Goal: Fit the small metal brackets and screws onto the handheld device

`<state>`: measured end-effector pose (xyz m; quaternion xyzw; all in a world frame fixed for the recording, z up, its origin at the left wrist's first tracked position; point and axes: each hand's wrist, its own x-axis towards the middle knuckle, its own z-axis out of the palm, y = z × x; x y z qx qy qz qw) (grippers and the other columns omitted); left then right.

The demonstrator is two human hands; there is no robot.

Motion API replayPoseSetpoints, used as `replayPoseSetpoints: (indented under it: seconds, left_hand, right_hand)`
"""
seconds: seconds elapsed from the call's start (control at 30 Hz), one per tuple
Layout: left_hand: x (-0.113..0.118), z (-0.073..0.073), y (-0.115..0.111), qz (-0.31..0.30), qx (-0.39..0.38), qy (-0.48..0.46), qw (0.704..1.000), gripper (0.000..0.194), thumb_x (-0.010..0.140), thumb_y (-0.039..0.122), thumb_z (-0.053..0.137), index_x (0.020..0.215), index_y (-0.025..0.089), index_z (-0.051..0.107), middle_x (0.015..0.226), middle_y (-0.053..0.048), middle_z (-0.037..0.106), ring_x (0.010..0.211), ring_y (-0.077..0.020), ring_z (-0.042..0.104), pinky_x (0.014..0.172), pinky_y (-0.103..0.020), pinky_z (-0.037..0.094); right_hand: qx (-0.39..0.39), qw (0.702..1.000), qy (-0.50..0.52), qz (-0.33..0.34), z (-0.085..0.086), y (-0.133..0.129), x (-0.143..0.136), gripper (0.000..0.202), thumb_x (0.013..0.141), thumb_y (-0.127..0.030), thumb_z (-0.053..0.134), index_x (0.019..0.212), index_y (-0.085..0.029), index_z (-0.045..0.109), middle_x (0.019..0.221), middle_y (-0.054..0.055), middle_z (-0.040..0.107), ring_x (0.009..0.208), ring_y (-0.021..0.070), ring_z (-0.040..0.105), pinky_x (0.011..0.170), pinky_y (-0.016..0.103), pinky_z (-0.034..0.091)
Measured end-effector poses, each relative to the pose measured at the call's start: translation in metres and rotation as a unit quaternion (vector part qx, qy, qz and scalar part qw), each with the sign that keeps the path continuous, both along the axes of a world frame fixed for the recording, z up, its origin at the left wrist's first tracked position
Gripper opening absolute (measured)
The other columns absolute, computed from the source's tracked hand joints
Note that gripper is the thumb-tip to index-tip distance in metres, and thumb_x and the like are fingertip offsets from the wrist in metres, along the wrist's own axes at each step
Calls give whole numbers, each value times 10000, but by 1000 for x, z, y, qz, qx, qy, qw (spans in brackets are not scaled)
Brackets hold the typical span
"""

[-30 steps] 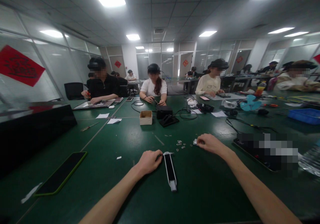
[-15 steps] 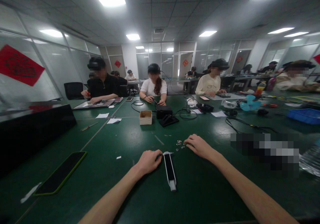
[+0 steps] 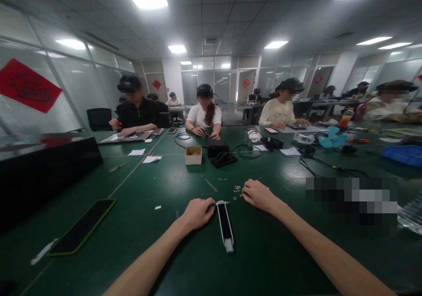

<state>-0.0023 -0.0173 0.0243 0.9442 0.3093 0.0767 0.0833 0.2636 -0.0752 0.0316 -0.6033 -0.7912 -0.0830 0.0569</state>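
A long narrow object [image 3: 225, 221] with a black middle, a pale frame and a light grey block at its near end lies in front of me. Across its far end runs a thin metal rod [image 3: 228, 202]. My left hand [image 3: 199, 212] rests on the table at the left of that end, its fingers closed on the rod's left part, which they mostly hide. Several small shiny metal pieces [image 3: 236, 189], perhaps nuts, lie loose beyond it. Over their right edge my right hand [image 3: 259, 194] is closed, fingertips down at the table; what is under them is hidden.
A phone [image 3: 82, 228] with a green edge lies at left, a screwdriver [image 3: 120, 166] behind it. Farther back are a small box [image 3: 193, 156], a black device [image 3: 217, 148], cables [image 3: 316, 168] and a blue fan [image 3: 332, 137]. Co-workers sit across the table.
My right hand has curled its fingers in and drawn slightly nearer, covering some of the small metal pieces. My left hand and the long object keep their places; the view has shifted slightly.
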Motion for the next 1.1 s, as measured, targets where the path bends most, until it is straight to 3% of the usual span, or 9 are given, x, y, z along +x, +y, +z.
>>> replayPoseSetpoints:
  seconds: [0.23,0.43,0.6,0.77,1.1]
  left_hand:
    - [1,5,-2,3,-17,4,1000,270,933,310,376,1058,208,592,849,-37,677,745,-165,636,701,-258,464]
    - [0,2,-1,2,-9,6,1000,280,932,316,367,1057,213,595,861,-43,678,751,-175,640,700,-265,468]
    - [2,1,-1,11,5,14,1000,281,924,324,378,1055,217,602,836,-42,681,773,-187,647,716,-270,473]
    - [1,4,-2,8,-5,7,1000,278,926,322,380,1051,215,604,833,-39,682,739,-175,640,699,-262,474]
    - [1,4,-2,-1,-1,0,1000,263,929,306,378,1044,211,594,840,-43,678,730,-177,640,685,-263,465]
  right_hand:
    - [12,1000,1,-13,-2,1,-3,192,872,-166,475,820,-151,660,859,93,623,788,196,541,715,320,428]
    - [21,998,53,6,-5,1,-1,231,900,-186,471,1060,-158,635,999,98,614,897,198,543,786,332,452]
    - [13,998,43,37,-6,3,-7,288,888,-137,482,1130,-197,627,1061,101,607,953,213,533,806,351,450]
    - [-13,999,41,31,-4,4,-11,277,883,-106,475,1061,-196,668,1057,98,616,947,211,537,795,344,443]
    - [-9,998,54,24,-7,2,-11,256,924,-274,438,978,-191,674,964,88,630,898,205,541,776,341,428]
